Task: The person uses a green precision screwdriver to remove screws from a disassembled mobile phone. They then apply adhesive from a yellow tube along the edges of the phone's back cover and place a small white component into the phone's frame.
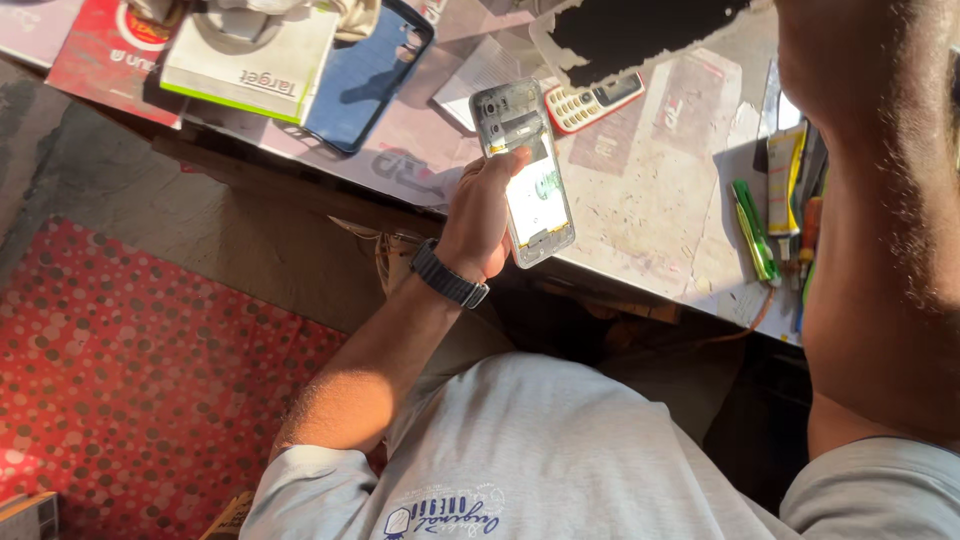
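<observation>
The left hand [480, 215] clasps an opened smartphone [523, 170] by its long edges above the workbench [640, 200]. It looks light, rigid, fragile; edge holds suit it. The right hand is out of view.

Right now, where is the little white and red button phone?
In the head view, the button phone lies on the worktable, upper middle, just right of the opened smartphone held in the left hand.
</observation>
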